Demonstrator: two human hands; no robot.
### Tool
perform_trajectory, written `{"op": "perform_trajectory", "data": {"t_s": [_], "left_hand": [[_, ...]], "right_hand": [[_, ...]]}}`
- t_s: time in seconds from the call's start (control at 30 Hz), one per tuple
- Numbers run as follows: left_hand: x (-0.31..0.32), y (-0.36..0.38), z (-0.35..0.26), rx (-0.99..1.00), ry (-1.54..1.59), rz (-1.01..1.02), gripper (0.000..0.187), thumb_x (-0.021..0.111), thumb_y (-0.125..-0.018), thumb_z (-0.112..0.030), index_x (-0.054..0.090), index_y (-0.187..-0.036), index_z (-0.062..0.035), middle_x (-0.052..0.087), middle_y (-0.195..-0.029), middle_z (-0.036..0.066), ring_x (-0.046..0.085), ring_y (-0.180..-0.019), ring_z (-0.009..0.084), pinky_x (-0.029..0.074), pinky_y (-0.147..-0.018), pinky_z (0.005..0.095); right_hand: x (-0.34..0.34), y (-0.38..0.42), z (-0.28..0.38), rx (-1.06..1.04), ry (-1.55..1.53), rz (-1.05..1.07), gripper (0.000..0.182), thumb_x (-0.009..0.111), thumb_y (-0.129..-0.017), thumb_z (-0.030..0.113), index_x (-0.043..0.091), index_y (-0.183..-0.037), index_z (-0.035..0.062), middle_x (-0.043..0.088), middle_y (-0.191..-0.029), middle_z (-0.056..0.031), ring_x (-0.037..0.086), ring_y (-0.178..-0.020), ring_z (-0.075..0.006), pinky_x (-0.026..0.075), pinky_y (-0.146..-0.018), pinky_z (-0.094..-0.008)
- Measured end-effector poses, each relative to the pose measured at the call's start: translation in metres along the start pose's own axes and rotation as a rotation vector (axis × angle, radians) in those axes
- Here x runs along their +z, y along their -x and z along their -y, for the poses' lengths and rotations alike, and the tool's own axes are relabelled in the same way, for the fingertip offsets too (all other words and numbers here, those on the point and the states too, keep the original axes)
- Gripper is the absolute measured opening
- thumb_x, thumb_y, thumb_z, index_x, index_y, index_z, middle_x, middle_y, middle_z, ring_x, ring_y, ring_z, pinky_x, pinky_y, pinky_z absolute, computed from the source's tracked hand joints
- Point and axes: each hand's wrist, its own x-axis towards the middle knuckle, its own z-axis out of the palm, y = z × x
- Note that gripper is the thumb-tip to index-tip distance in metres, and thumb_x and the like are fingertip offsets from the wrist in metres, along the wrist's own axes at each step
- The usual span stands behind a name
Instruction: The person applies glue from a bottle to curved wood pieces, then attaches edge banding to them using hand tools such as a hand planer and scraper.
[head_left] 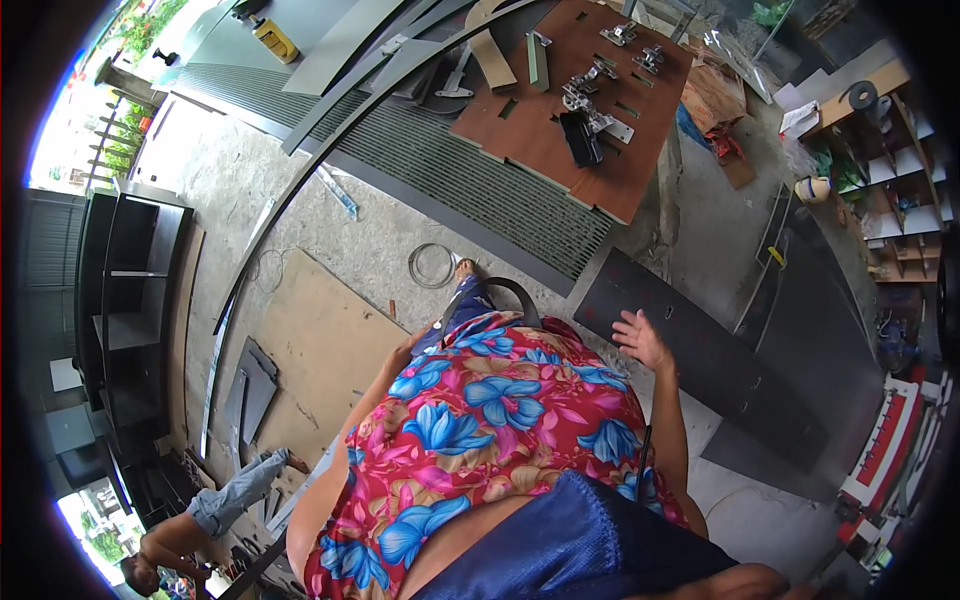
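Observation:
My left hand [406,349] is low beside my thigh, its fingers partly hidden, closed at the end of a narrow dark strip [512,288] that loops up in front of my shirt. My right hand [642,340] is raised on the other side with its fingers spread and nothing in it. It overlaps the edge of a dark panel [690,325] in this view. Ahead, a reddish-brown board [640,150] with slots lies on a ribbed dark panel [420,165]. Metal hinges [585,92] and a black phone-like object [581,138] rest on the board.
A long thin strip [330,140] arcs across the left side. A wire coil [432,265] and a tan sheet [330,345] lie on the concrete floor. Another person [190,530] bends at lower left. Dark shelving [130,290] stands left; crowded shelves [895,190] stand right. Caliper [455,84] and yellow bottle [272,40] lie ahead.

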Motion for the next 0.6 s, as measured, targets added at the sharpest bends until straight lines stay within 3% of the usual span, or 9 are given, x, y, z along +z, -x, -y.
{"op": "perform_trajectory", "data": {"t_s": [0.07,0.17,0.23,0.33,0.37,0.47,0.5,0.6], "left_hand": [[-0.010,0.002,0.002,0.113,-0.070,0.038,0.079,0.051,-0.083,-0.065,0.043,-0.138,-0.0091,0.053,-0.132,0.014,0.052,-0.119,0.0319,0.039,-0.097,0.0488],[-0.037,-0.005,-0.006,0.721,-0.350,0.040,0.078,0.052,-0.083,-0.064,0.044,-0.138,-0.0088,0.054,-0.131,0.013,0.053,-0.118,0.0310,0.041,-0.096,0.0477],[-0.060,-0.006,-0.029,0.800,-0.350,0.059,0.077,0.053,-0.084,-0.063,0.044,-0.137,-0.0085,0.055,-0.130,0.013,0.053,-0.117,0.0305,0.042,-0.095,0.0471],[-0.099,0.060,-0.156,-0.113,0.313,0.152,0.072,0.059,-0.083,-0.056,0.048,-0.133,-0.0054,0.057,-0.126,0.012,0.057,-0.112,0.0255,0.048,-0.087,0.0403],[-0.104,0.078,-0.187,-0.039,0.358,-0.022,0.059,0.061,-0.087,-0.048,0.057,-0.122,-0.0012,0.063,-0.116,0.013,0.060,-0.106,0.0229,0.050,-0.084,0.0385],[-0.131,0.049,-0.185,0.314,0.117,-0.208,0.044,0.063,-0.088,-0.036,0.062,-0.110,0.0015,0.069,-0.102,0.013,0.064,-0.098,0.0212,0.051,-0.080,0.0345],[-0.137,0.058,-0.203,0.397,0.070,-0.411,0.029,0.065,-0.089,-0.023,0.065,-0.103,0.0019,0.069,-0.097,0.012,0.063,-0.093,0.0154,0.049,-0.080,0.0304],[-0.172,0.067,-0.232,0.552,0.116,-0.875,0.022,0.070,-0.083,-0.012,0.066,-0.101,-0.0005,0.068,-0.091,0.013,0.065,-0.085,0.0216,0.050,-0.075,0.0337]], "right_hand": [[0.009,0.007,0.034,-0.129,0.069,0.022,0.086,0.043,-0.085,0.072,0.037,-0.143,0.0089,0.055,-0.129,-0.0119,0.058,-0.107,-0.0207,0.046,-0.087,-0.0361],[0.048,0.024,0.098,-0.321,0.196,0.045,0.083,0.048,-0.085,0.069,0.043,-0.138,0.0049,0.058,-0.125,-0.0128,0.059,-0.105,-0.0192,0.047,-0.086,-0.0322],[0.074,0.027,0.132,-0.437,0.263,0.098,0.081,0.050,-0.085,0.067,0.046,-0.135,0.0034,0.059,-0.122,-0.0126,0.060,-0.103,-0.0177,0.048,-0.085,-0.0296],[0.111,0.018,0.182,-0.532,0.371,0.165,0.078,0.052,-0.085,0.064,0.049,-0.133,0.0021,0.061,-0.119,-0.0121,0.061,-0.099,-0.0150,0.049,-0.081,-0.0272],[0.124,0.013,0.197,-0.558,0.367,0.172,0.071,0.057,-0.087,0.056,0.050,-0.131,0.0004,0.062,-0.116,-0.0114,0.063,-0.095,-0.0133,0.049,-0.077,-0.0246],[0.159,-0.014,0.243,-0.636,0.467,0.217,0.064,0.059,-0.089,0.048,0.051,-0.130,-0.0007,0.063,-0.113,-0.0111,0.063,-0.093,-0.0130,0.050,-0.075,-0.0233],[0.170,-0.024,0.260,-0.645,0.453,0.228,0.055,0.062,-0.091,0.036,0.051,-0.128,-0.0025,0.064,-0.112,-0.0122,0.063,-0.094,-0.0131,0.051,-0.077,-0.0237],[0.201,-0.064,0.295,-0.769,0.454,0.236,0.047,0.063,-0.092,0.026,0.052,-0.127,-0.0035,0.064,-0.111,-0.0130,0.063,-0.095,-0.0135,0.051,-0.082,-0.0248]]}}
